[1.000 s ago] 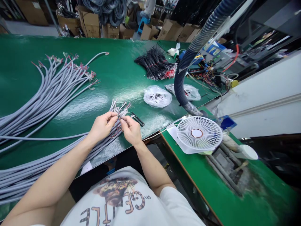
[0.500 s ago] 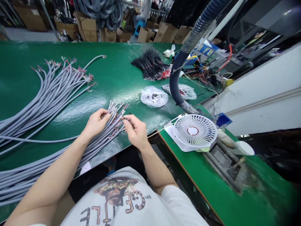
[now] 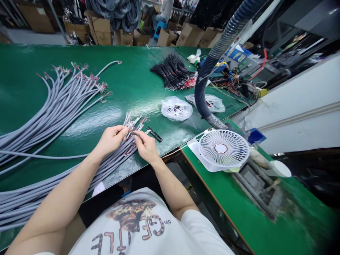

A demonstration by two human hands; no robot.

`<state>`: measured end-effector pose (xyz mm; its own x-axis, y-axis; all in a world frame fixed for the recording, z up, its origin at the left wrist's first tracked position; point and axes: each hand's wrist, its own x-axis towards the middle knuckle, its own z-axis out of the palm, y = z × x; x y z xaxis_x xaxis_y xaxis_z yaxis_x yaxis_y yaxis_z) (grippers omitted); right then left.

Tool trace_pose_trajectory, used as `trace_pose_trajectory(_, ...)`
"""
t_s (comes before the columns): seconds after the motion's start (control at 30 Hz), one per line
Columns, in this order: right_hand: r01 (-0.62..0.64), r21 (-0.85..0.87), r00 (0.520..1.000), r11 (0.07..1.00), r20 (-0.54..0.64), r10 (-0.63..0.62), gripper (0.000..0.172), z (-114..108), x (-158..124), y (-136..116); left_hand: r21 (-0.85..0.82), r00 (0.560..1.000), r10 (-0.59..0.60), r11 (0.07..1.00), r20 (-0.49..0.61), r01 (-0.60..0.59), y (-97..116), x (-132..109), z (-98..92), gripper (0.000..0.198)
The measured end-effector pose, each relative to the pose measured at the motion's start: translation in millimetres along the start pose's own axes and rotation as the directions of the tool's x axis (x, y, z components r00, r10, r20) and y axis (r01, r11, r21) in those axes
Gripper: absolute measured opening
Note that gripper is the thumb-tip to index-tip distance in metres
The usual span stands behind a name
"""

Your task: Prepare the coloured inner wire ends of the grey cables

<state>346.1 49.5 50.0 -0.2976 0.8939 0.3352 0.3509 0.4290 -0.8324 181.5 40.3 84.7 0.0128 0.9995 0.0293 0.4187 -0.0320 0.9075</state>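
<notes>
Both my hands meet over the stripped ends of a bundle of grey cables [image 3: 111, 164]. Thumb and finger of my left hand [image 3: 113, 140] are closed on a cable end. Just to its right, my right hand [image 3: 145, 146] pinches a thin dark wire-like piece at the same spot; the fingers partly hide it. Whitish and red wire ends [image 3: 130, 120] fan out beyond my fingertips. Black thread snips [image 3: 155, 134] lie on the table right beside my right hand.
Another grey cable bundle [image 3: 61, 95] lies at left. Clear plastic bags of small parts [image 3: 176, 108] and black wire bundles [image 3: 172, 71] lie farther back. A ribbed hose [image 3: 203, 88] hangs at right, above a white fan [image 3: 224, 148] on a lower green bench [image 3: 225, 202].
My right hand has moved left, up to my left hand, uncovering the snips on the table. My left hand has shifted slightly right. The view has turned a little.
</notes>
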Motion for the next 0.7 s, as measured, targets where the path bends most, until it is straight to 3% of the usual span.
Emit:
trace_pose_trajectory(0.43, -0.047, 0.065, 0.999, 0.997, -0.019, 0.048, 0.024, 3.1, 1.9, -2.9, 0.051, 0.999, 0.030, 0.998, 0.020, -0.031, -0.1, -0.8, 0.6, 0.033)
trace_pose_trajectory(0.7, -0.074, 0.071, 0.997, 0.995, -0.019, 0.076, 0.024, 1.7, 11.1, -2.0, 0.112, 0.993, 0.052, 0.992, 0.102, -0.064, 0.6, -2.7, 3.5, 0.033)
